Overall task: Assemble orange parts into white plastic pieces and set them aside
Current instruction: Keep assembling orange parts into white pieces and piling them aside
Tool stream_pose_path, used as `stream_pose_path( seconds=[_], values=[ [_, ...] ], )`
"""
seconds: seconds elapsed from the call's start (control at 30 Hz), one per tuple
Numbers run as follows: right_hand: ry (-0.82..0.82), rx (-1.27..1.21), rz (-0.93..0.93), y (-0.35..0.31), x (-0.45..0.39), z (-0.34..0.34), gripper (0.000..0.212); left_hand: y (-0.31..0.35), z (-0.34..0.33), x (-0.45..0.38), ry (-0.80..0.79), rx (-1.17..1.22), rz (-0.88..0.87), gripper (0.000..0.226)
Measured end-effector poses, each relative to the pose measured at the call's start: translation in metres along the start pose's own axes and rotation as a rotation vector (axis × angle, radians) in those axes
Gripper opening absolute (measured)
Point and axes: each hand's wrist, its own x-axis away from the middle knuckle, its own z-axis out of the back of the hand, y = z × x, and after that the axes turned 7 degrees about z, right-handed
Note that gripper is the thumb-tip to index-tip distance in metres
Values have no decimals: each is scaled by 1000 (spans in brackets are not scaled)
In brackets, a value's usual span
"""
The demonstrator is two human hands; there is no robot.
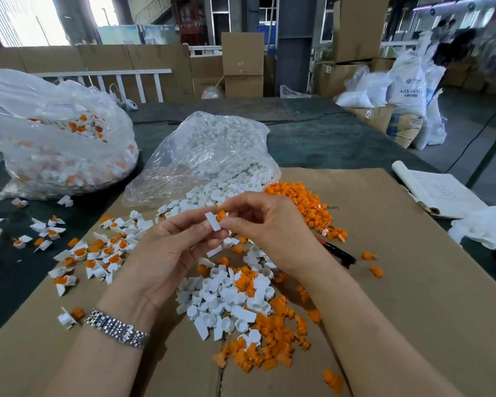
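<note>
From the head view, the only clear writing is on the white sacks [407, 84] stacked past the worktop's far right corner: "ABS RESIN", with a smaller line under it that I cannot make out. Some upside-down print sits on the cardboard sheet [384, 253] near the far orange heap; it is too small to read. An open notebook [438, 193] at the right edge carries handwriting, also illegible.

Above the middle of the cardboard, the left hand [166, 247] has its fingers curled, pinching a white plastic piece [213, 222] by its flat tab between thumb and fingertips. The right hand [267, 227] meets it from the other side, fingers bent, pinching an orange part [221, 215] that touches the white piece just beside the tab. A metal watch band [116, 328] sits on the left wrist.

Below the hands lies a mixed pile of loose white pieces [224, 299] and orange parts [272, 348]. Finished pieces [98, 253], white with orange inside, lie scattered toward the left edge. A clear bag of white pieces [209, 156] lies behind the hands, a heap of orange parts [301, 202] beside it, and a second bag [55, 138] holding assembled ones rests near the far left corner.
</note>
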Motion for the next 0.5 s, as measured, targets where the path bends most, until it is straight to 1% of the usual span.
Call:
stream_pose_path(
  seconds=[0.17,0.23,0.3,0.37,0.5],
  values=[
    [33,85,23,2,0,-3,17,-1,1,-1,-4,38,-35,20],
    [55,123,49,2,1,-3,18,-1,0,0,-21,29,-52,26],
    [66,166,83,2,2,-5,18,-1,-2,0,35,-38,-75,37],
    [66,201,110,2,2,-7,19,-2,-3,-1,91,-73,-109,41],
    [66,214,136,1,2,-9,20,-3,-4,-1,111,-32,-140,30]
  ],
)
